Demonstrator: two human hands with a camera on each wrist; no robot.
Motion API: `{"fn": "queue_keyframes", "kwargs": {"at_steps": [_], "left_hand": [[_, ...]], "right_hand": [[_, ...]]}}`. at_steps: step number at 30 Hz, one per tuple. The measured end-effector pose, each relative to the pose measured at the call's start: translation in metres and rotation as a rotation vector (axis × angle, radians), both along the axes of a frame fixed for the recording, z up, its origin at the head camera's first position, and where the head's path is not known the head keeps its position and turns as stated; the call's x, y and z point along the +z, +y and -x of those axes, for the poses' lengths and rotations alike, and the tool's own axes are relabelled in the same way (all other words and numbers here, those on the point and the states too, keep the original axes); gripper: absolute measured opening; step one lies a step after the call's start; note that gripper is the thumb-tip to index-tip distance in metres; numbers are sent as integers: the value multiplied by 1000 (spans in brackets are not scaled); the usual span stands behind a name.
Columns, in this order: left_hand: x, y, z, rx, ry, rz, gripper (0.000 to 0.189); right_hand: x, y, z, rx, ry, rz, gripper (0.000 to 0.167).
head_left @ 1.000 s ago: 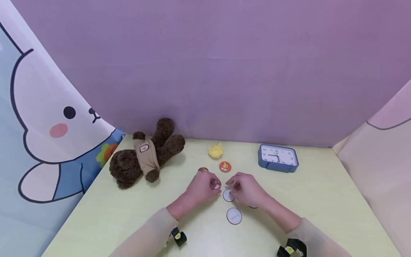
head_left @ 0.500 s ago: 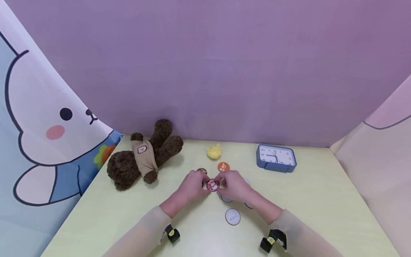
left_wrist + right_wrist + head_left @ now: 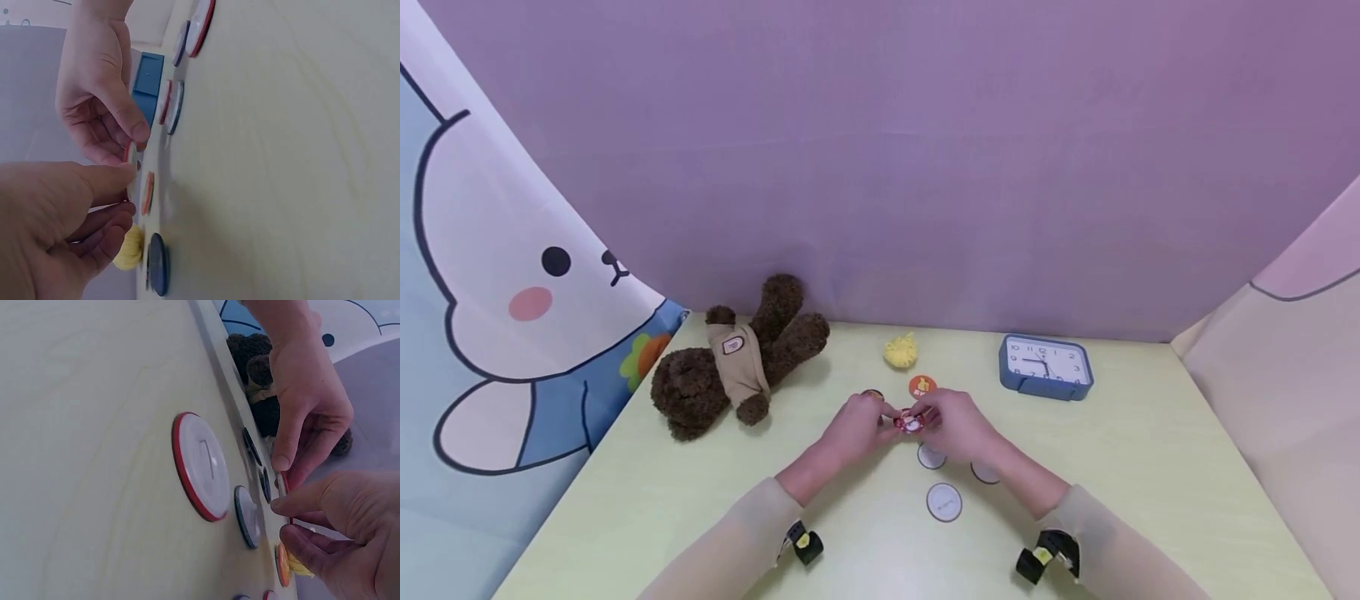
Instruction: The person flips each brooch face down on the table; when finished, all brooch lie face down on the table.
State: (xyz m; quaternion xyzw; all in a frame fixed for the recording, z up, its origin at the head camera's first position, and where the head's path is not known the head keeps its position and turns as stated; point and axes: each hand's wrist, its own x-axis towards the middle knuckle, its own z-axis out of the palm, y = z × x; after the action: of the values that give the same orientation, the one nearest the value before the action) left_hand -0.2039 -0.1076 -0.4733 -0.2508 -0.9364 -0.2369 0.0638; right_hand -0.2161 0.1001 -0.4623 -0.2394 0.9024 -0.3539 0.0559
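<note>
The left hand (image 3: 856, 430) and right hand (image 3: 961, 429) both pinch the red badge (image 3: 910, 422) above the table (image 3: 1157, 467), short of its far edge, apparently adjusting or passing it, so the next move probably calls for one to let go while the other steadies it.

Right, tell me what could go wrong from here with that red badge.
The red badge is pinched near its rim by the left hand and right hand, so it might slip if one lets go early.

The right hand is close to the orange badge and could nudge it.

A pin-like bar shows on another badge's white back; if the red one has the same, it could prick a finger.
</note>
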Motion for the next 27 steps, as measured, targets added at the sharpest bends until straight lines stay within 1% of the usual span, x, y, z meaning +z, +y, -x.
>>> {"fn": "queue_keyframes", "kwargs": {"at_steps": [2, 6, 8, 10, 14, 16, 19, 24, 27], "left_hand": [[4, 1, -1, -2, 3, -6, 20], [12, 4, -3, -2, -21, -37, 19], [16, 6, -4, -9, -15, -55, 18], [18, 7, -5, -10, 8, -68, 17], [19, 10, -6, -7, 42, -113, 17], [20, 12, -6, -1, 44, -145, 17], [21, 13, -6, 13, 53, -180, 17], [22, 15, -7, 47, 28, -252, 25], [22, 15, -8, 41, -8, -299, 33]], "right_hand": [[2, 4, 0, -21, -16, 9, 24], [5, 11, 1, -49, -20, 32, 25], [6, 15, 0, -56, -8, 52, 25], [7, 18, 0, -59, 4, 74, 24], [7, 24, -1, -73, 36, 106, 20], [6, 25, 0, -79, 50, 117, 18], [5, 26, -1, -100, 50, 136, 16], [6, 24, -1, -113, 25, 189, 19], [6, 23, -1, -107, 23, 202, 20]]}}
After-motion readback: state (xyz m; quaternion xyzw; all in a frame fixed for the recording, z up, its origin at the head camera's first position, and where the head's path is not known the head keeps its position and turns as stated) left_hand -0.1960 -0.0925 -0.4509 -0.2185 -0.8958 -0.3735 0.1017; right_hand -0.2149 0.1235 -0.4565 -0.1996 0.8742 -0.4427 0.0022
